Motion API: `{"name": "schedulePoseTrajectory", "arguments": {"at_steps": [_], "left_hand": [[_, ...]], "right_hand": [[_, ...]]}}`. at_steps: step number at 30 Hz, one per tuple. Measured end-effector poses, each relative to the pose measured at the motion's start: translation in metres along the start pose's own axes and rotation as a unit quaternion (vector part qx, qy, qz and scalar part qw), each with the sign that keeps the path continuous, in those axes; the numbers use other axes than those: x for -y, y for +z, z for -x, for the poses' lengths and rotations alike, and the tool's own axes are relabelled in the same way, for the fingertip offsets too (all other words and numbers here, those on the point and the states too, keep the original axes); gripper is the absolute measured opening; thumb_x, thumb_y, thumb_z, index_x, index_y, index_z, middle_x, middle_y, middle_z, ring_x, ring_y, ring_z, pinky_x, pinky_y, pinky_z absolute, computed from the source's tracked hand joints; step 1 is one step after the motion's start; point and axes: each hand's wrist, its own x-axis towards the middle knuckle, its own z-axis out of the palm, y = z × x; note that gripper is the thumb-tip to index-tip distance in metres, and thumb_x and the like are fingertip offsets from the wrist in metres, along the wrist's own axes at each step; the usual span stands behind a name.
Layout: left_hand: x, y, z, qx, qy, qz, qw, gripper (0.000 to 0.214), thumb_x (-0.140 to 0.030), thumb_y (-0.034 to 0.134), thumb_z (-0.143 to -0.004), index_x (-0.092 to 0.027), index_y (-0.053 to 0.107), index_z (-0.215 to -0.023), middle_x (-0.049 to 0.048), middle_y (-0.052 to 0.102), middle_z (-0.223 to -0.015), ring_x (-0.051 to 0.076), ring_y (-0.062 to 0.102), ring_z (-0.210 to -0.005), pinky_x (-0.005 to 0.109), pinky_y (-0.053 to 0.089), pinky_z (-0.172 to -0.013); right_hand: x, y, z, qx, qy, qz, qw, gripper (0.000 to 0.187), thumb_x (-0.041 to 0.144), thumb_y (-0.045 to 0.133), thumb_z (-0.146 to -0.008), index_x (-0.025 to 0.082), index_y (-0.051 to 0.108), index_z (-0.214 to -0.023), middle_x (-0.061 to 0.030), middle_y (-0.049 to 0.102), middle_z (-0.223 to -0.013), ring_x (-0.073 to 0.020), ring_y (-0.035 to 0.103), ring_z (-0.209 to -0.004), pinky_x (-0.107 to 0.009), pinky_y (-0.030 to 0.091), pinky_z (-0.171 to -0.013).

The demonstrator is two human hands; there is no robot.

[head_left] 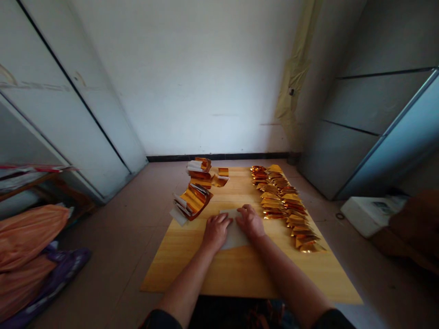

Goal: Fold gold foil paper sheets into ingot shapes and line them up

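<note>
A pale sheet of paper lies flat near the middle of a low wooden table. My left hand presses on its left part with the fingers curled down. My right hand rests on its upper right part, fingers bent onto the sheet. A curled stack of gold foil sheets sits just left of my left hand. To the right of my right hand, a long row of folded gold foil pieces runs along the table's right side.
More gold foil sheets are piled at the table's far edge. Orange and purple bags lie on the floor at left, a white box at right. White cabinet doors and a grey panel flank the space.
</note>
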Motion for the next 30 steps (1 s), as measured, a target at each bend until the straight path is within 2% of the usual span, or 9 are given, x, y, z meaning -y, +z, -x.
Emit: {"name": "schedulePoseTrajectory", "arguments": {"at_steps": [2, 4, 8, 12, 17, 21, 23, 27, 30], "left_hand": [[0.000, -0.001, 0.000, 0.003, -0.004, 0.012, 1.000, 0.044, -0.009, 0.047, -0.080, -0.029, 0.061, -0.116, 0.0020, 0.055, -0.130, 0.020, 0.048, -0.118, 0.041, 0.032, -0.102], [0.000, -0.002, 0.000, 0.004, -0.006, 0.025, 1.000, 0.046, -0.008, 0.048, -0.078, -0.030, 0.061, -0.116, 0.0011, 0.055, -0.130, 0.019, 0.047, -0.119, 0.041, 0.032, -0.103], [0.001, -0.003, 0.000, 0.004, -0.010, 0.052, 0.999, 0.046, -0.007, 0.048, -0.077, -0.030, 0.061, -0.115, -0.0003, 0.055, -0.130, 0.019, 0.047, -0.118, 0.041, 0.031, -0.104], [0.002, -0.007, 0.000, 0.000, -0.018, 0.101, 0.995, 0.037, -0.012, 0.046, -0.081, -0.027, 0.065, -0.108, 0.0003, 0.058, -0.127, 0.018, 0.049, -0.116, 0.040, 0.033, -0.103], [0.004, -0.013, 0.002, -0.033, -0.022, 0.191, 0.981, 0.036, -0.026, 0.034, -0.091, -0.022, 0.069, -0.098, 0.0033, 0.066, -0.113, 0.017, 0.055, -0.111, 0.037, 0.034, -0.102], [0.004, -0.015, 0.002, -0.035, -0.021, 0.216, 0.976, 0.032, -0.032, 0.040, -0.089, -0.023, 0.071, -0.090, 0.0015, 0.069, -0.107, 0.017, 0.057, -0.109, 0.034, 0.036, -0.100], [0.003, -0.014, 0.000, -0.044, -0.025, 0.207, 0.977, 0.027, -0.030, 0.044, -0.087, -0.023, 0.070, -0.091, 0.0010, 0.070, -0.102, 0.017, 0.059, -0.103, 0.031, 0.038, -0.096], [0.001, -0.009, -0.004, -0.072, -0.044, 0.166, 0.983, 0.025, -0.024, 0.043, -0.087, -0.020, 0.068, -0.085, 0.0026, 0.070, -0.081, 0.015, 0.063, -0.081, 0.028, 0.043, -0.083], [0.001, -0.004, -0.008, -0.089, -0.091, 0.171, 0.977, 0.016, -0.024, 0.051, -0.082, -0.019, 0.064, -0.075, 0.0025, 0.069, -0.076, 0.015, 0.062, -0.075, 0.025, 0.043, -0.075]], "right_hand": [[-0.012, -0.006, 0.013, 0.035, -0.106, -0.055, 0.992, 0.039, 0.034, 0.064, -0.076, 0.023, 0.062, -0.114, -0.0085, 0.055, -0.122, -0.0210, 0.049, -0.110, -0.032, 0.040, -0.091], [-0.021, -0.011, 0.028, 0.089, -0.175, -0.070, 0.978, 0.040, 0.041, 0.069, -0.071, 0.028, 0.066, -0.109, -0.0055, 0.055, -0.125, -0.0233, 0.048, -0.112, -0.037, 0.038, -0.094], [-0.023, -0.017, 0.047, 0.082, -0.174, -0.065, 0.979, 0.028, 0.034, 0.062, -0.080, 0.027, 0.067, -0.106, -0.0062, 0.058, -0.123, -0.0226, 0.048, -0.111, -0.038, 0.036, -0.094], [-0.014, -0.017, 0.044, 0.052, -0.171, -0.076, 0.981, 0.018, 0.032, 0.055, -0.086, 0.026, 0.070, -0.093, -0.0052, 0.064, -0.111, -0.0197, 0.053, -0.101, -0.034, 0.037, -0.089], [-0.012, -0.013, 0.030, 0.049, -0.127, -0.148, 0.980, 0.027, 0.031, 0.045, -0.091, 0.020, 0.068, -0.082, -0.0042, 0.068, -0.082, -0.0154, 0.057, -0.082, -0.026, 0.040, -0.078], [-0.014, -0.011, 0.017, 0.076, -0.050, -0.165, 0.982, 0.030, 0.032, 0.043, -0.089, 0.018, 0.066, -0.076, -0.0037, 0.065, -0.075, -0.0153, 0.058, -0.075, -0.024, 0.041, -0.071], [-0.015, -0.011, 0.012, 0.085, -0.016, -0.180, 0.980, 0.032, 0.036, 0.041, -0.089, 0.018, 0.066, -0.082, -0.0035, 0.066, -0.076, -0.0153, 0.059, -0.072, -0.024, 0.042, -0.068], [-0.015, -0.011, 0.013, 0.065, -0.001, -0.249, 0.966, 0.036, 0.044, 0.043, -0.088, 0.021, 0.059, -0.110, -0.0036, 0.068, -0.092, -0.0154, 0.063, -0.081, -0.023, 0.044, -0.069], [-0.012, -0.006, 0.015, 0.027, 0.047, -0.215, 0.975, 0.032, 0.042, 0.044, -0.087, 0.021, 0.059, -0.106, -0.0024, 0.069, -0.085, -0.0150, 0.064, -0.075, -0.022, 0.043, -0.064]]}}
